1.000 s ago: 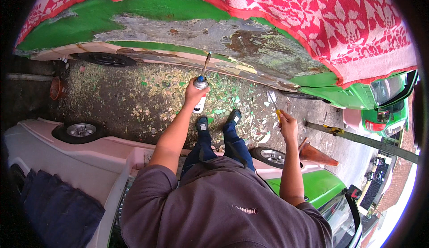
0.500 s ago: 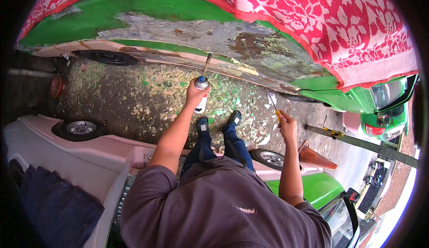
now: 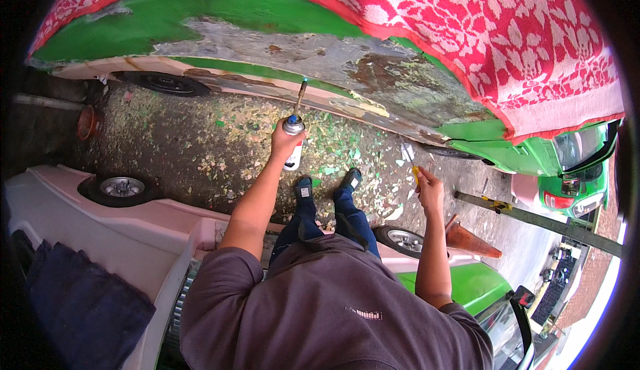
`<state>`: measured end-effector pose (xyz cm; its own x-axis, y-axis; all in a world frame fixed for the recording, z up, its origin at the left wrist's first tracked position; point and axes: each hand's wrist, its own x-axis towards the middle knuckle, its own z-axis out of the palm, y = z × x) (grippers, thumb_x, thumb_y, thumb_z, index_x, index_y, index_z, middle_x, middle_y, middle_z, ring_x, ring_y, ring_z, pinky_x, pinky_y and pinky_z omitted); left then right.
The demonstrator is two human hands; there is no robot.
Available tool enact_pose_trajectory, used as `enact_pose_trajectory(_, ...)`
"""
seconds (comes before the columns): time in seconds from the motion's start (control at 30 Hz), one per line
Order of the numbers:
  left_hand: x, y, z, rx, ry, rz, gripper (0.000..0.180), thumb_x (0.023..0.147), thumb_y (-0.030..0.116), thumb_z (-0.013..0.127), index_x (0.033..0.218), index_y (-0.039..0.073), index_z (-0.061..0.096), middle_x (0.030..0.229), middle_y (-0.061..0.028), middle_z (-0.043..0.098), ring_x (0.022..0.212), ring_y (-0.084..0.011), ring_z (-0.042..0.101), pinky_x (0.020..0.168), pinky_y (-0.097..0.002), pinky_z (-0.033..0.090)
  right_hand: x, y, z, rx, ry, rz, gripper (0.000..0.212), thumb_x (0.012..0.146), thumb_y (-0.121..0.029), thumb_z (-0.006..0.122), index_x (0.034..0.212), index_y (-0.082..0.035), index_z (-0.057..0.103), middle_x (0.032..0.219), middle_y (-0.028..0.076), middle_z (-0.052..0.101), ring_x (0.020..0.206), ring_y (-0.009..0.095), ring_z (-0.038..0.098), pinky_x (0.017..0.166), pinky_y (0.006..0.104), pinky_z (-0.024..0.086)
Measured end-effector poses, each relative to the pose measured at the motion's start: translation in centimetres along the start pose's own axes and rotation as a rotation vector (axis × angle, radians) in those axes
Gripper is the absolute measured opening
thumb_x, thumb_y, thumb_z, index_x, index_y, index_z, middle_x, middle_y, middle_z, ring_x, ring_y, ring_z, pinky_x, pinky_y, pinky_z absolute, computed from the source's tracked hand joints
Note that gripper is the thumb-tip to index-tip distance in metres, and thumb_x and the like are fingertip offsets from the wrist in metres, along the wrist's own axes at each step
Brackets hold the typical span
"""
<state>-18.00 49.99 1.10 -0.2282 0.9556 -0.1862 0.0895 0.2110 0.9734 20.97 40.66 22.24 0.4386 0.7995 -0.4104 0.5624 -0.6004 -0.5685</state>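
My left hand [image 3: 285, 141] is wrapped round the canister of a blowtorch [image 3: 293, 151]. The torch has a blue valve and a metal nozzle tube pointing at the car panel, with a small bluish glow at its tip. The green car panel [image 3: 267, 43] ahead is largely stripped to grey and brown patches. Off to the right, my right hand [image 3: 430, 190] is closed round a yellow-handled tool [image 3: 417, 172] with a slim metal end. Whether that end is a scraper blade or a shaft is unclear. The tool stays apart from the panel.
A red-and-white floral cloth [image 3: 467, 30] covers the car's upper part. Paint flakes [image 3: 233, 137] litter the ground round my feet. Behind me stands a pink-and-green car [image 3: 167, 227]. To the right are an orange cone [image 3: 473, 239] and a post [image 3: 553, 222].
My left hand and the blowtorch have shifted slightly left. My right hand, with the yellow-handled tool, has hardly moved.
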Motion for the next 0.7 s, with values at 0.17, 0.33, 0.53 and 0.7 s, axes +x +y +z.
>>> enact_pose_trajectory(0.17,-0.2,0.4,0.5,0.002,-0.012,-0.01,0.061,0.066,0.02,0.089,0.113,0.002,0.055,0.098,-0.01,0.069,0.088,-0.0193,0.067,0.081,-0.0346,0.053,-0.1,-0.5,0.3,0.016,-0.005,-0.016,0.032,0.094,-0.025,0.062,0.122,-0.009,0.068,0.062,0.003,0.06,0.056,0.009,0.056,0.056,0.0275,0.046)
enact_pose_trajectory(0.33,-0.5,1.0,1.5,0.012,-0.056,-0.027,0.064,0.065,0.022,0.089,0.115,0.001,0.055,0.099,-0.0116,0.069,0.089,-0.021,0.067,0.081,-0.0358,0.053,-0.5,-1.1,0.2,0.028,0.002,-0.021,0.033,0.094,-0.025,0.063,0.121,-0.009,0.068,0.061,0.002,0.059,0.056,0.009,0.055,0.056,0.0273,0.045)
enact_pose_trajectory(0.53,-0.6,1.2,1.3,0.001,-0.039,-0.04,0.065,0.065,0.02,0.089,0.116,0.001,0.054,0.099,-0.0115,0.069,0.089,-0.0204,0.067,0.081,-0.0353,0.053,-0.6,-1.1,0.1,0.026,0.005,-0.013,0.033,0.094,-0.026,0.062,0.122,-0.008,0.068,0.061,0.002,0.058,0.056,0.009,0.055,0.056,0.0277,0.045)
enact_pose_trajectory(0.7,-0.3,1.1,0.3,0.0,-0.005,-0.036,0.063,0.066,0.018,0.089,0.116,0.001,0.054,0.098,-0.0105,0.069,0.088,-0.0192,0.066,0.08,-0.0339,0.053,-0.2,-0.6,0.5,0.018,-0.004,-0.021,0.033,0.094,-0.027,0.061,0.122,-0.009,0.068,0.061,0.003,0.06,0.057,0.009,0.056,0.056,0.0282,0.046)
